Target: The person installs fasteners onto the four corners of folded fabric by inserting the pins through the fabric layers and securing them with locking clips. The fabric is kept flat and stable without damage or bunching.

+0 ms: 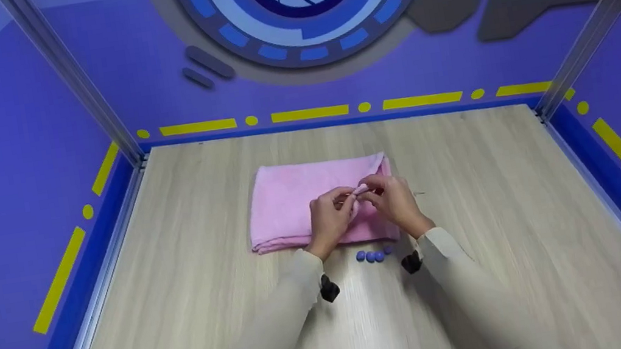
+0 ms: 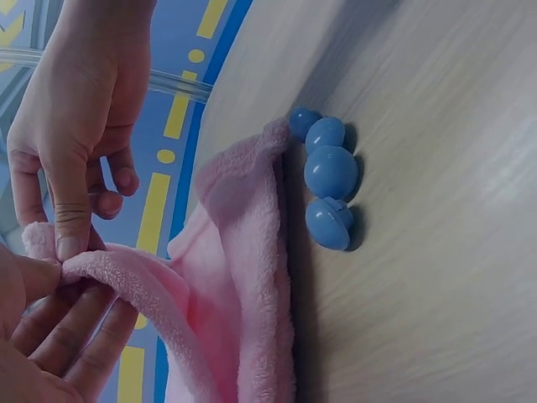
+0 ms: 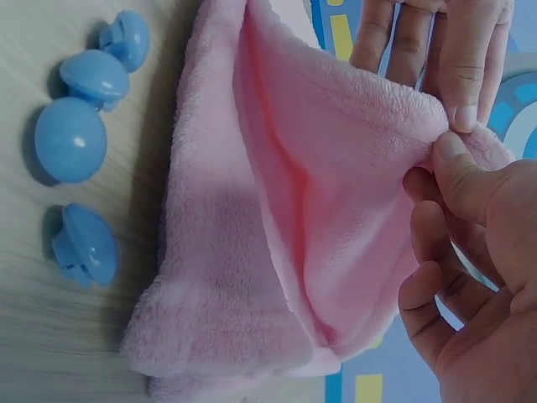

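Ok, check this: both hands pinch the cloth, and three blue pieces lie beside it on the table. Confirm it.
The count is wrong: four blue pieces lie beside the cloth on the table, as the right wrist view shows. The rest holds: the left hand and right hand both pinch the cloth.

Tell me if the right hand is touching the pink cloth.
Touching. The right wrist view shows it: the right hand's thumb presses directly on the raised edge of the pink cloth.
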Demonstrator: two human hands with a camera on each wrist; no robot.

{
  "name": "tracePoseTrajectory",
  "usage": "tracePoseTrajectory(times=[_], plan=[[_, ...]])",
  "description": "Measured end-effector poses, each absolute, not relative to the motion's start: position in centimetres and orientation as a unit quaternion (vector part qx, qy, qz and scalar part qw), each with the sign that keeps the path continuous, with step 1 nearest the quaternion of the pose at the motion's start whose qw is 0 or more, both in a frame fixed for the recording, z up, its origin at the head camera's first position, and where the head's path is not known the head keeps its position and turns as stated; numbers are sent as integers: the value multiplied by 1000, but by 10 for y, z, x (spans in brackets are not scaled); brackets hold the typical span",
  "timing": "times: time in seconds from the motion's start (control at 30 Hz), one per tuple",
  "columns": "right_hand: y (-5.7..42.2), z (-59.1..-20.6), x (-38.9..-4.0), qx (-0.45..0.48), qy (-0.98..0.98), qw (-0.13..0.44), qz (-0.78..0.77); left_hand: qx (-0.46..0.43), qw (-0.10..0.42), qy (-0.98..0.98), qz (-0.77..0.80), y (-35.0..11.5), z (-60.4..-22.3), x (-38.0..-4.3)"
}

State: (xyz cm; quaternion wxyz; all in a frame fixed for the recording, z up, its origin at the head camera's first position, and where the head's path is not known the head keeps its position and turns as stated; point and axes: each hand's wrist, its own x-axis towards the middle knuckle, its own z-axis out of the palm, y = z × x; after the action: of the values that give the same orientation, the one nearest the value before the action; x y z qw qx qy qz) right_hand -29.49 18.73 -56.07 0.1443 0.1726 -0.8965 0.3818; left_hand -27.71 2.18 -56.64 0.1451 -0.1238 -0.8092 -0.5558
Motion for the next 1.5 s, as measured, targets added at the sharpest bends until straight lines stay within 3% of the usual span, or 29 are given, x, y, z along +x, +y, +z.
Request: tracePoseTrajectory(times=[0.6, 0.93, 1.23, 1.5], plan=[[193, -559, -292, 174, -895, 143, 385, -194, 140, -818, -522, 6, -567, -254], [195, -558, -293, 168, -901, 118, 382, -309, 42, -873, -375, 4, -575, -238], [195, -562, -293, 193, -891, 133, 388, -324, -35, -898, -296, 4, -592, -233], [194, -567, -289, 205, -884, 139, 396, -345, -40, -892, -289, 5, -603, -230]])
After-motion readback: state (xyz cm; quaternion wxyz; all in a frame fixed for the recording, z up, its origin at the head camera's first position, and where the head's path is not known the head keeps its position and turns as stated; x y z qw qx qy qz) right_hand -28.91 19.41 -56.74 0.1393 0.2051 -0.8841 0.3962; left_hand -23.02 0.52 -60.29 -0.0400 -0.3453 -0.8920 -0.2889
